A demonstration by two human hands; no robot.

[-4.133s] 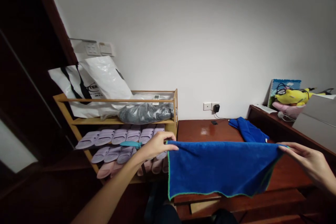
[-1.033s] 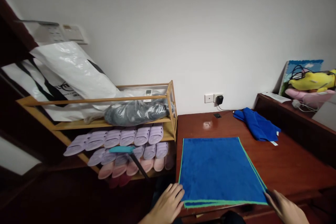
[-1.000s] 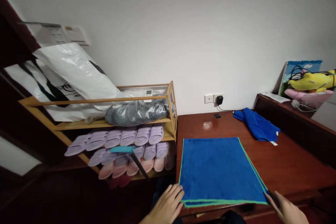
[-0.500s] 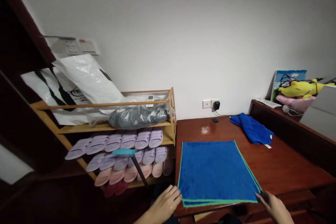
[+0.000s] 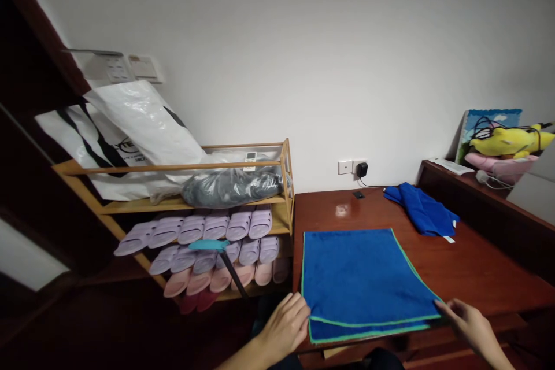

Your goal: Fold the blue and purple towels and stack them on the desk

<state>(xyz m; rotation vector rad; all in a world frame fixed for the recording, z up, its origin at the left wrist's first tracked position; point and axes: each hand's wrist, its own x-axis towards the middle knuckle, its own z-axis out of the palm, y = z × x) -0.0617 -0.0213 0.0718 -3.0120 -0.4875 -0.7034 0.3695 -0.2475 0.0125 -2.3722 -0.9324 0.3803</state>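
A blue towel (image 5: 358, 277) with green edging lies folded in two layers on the brown wooden table (image 5: 468, 266). Its upper layer's near edge is drawn back, so a strip of the lower layer shows along the front. My left hand (image 5: 288, 321) is closed at the near left corner of the towel, with its fingertips on the edge. At the near right corner, my right hand (image 5: 466, 321) pinches the upper layer between thumb and fingers, slightly raised. A second blue cloth (image 5: 425, 208) with white tags lies crumpled at the back right.
To the left stands a wooden shoe rack (image 5: 286, 185) with rows of lilac and pink slippers (image 5: 260, 222) and white bags (image 5: 145, 124) on top. A black plug (image 5: 361, 170) sits in the wall. On the raised ledge at right lies a yellow plush toy (image 5: 509, 141).
The towel's upper layer has been pulled away from the front edge, uncovering more of the lower layer. My right hand has shifted right and slightly up with its corner. The view has shifted slightly.
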